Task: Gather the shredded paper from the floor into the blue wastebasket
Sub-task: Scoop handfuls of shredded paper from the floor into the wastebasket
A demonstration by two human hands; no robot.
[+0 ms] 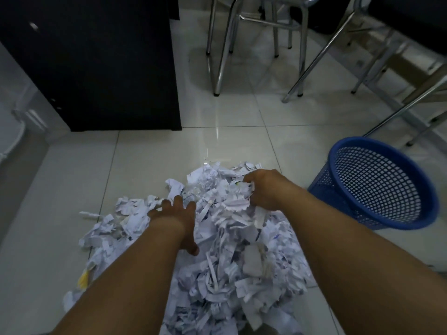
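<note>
Shredded paper [217, 281] beneath — left hand [179, 218] splayed on it, right hand [263, 192] clutching some.

Dim, bluish light; glare streak on floor tiles [217, 139]; edges curved, blurred.

Shredded paper pile [229, 250] lies on the floor [150, 160], centre and near, with the left hand [179, 216] spread over its left-middle and the right hand [263, 189] gripping a clump at its far right part. Wastebasket [321, 182] stands on the floor right of the pile, near the right forearm. Cabinet [96, 64] stands behind the pile to the left, chair legs [225, 44] behind to the right, and a stray strip [89, 214] lies just left of the pile.
</note>
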